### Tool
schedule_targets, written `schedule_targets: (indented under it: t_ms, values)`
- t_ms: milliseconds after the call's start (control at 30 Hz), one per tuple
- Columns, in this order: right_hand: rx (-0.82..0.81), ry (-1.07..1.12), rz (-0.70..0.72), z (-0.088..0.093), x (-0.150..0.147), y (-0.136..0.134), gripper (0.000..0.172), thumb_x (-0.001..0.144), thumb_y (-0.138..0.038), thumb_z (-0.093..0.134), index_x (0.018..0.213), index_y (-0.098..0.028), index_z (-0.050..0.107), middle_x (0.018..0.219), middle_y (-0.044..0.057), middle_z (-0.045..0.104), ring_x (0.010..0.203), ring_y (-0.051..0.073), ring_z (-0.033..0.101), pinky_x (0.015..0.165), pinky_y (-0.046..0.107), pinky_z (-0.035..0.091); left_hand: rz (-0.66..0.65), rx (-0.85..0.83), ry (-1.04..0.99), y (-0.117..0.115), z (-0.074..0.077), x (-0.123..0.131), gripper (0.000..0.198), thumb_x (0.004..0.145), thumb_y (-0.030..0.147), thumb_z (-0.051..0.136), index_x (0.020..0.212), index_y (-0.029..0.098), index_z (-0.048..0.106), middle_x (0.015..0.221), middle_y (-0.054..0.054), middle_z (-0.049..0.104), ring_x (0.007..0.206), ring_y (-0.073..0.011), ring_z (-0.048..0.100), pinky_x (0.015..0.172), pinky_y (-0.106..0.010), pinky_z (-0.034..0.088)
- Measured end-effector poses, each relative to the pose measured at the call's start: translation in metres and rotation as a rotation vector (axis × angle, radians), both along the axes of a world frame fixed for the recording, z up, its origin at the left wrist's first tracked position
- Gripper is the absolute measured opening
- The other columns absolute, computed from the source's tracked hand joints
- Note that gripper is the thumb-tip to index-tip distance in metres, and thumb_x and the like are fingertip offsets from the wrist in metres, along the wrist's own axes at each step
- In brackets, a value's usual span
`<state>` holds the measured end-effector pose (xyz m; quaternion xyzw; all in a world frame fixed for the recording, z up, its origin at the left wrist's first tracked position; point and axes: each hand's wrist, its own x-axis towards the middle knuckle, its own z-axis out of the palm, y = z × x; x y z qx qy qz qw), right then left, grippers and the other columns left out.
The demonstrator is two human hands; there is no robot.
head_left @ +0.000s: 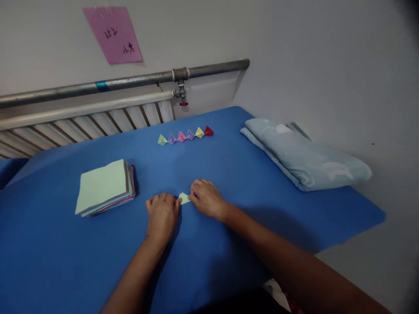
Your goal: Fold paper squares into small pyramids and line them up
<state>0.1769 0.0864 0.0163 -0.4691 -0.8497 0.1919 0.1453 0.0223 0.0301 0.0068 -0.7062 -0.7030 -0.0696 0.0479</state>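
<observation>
A small pale green folded paper [183, 199] lies on the blue surface [98, 261], between my two hands. My left hand [162, 214] has its fingers curled and pinches the paper's left end. At the right end, the closed fingers of my right hand [207, 198] grip the same paper. To the left sits a stack of coloured paper sheets [103, 185] with a light green one on top. Behind my hands, several small folded paper pieces [181, 137] in green, purple, pink, yellow and red form a row.
A folded light blue blanket [304, 157] rests at the right by the wall. Along the back wall run a metal pipe [140, 80] with a red-handled valve and a white radiator [98, 123]. A pink sheet with writing [114, 39] hangs above.
</observation>
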Motion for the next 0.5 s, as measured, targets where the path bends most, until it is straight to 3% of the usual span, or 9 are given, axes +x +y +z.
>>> schedule_targets:
  t_ms: [500]
  values:
    - [0.017,-0.022,-0.077,0.000,0.002,-0.008,0.014,0.090,-0.025,0.055,0.079,-0.018,0.060,0.091,0.003,0.060,0.087,0.017,0.049,0.074,0.032,0.027,-0.013,0.070,-0.072,-0.008,-0.006,-0.014,0.026,0.090,0.040,0.055,0.080,0.018,0.064,0.083,-0.006,0.065,0.085,-0.0248,0.056,0.082,-0.039,0.033]
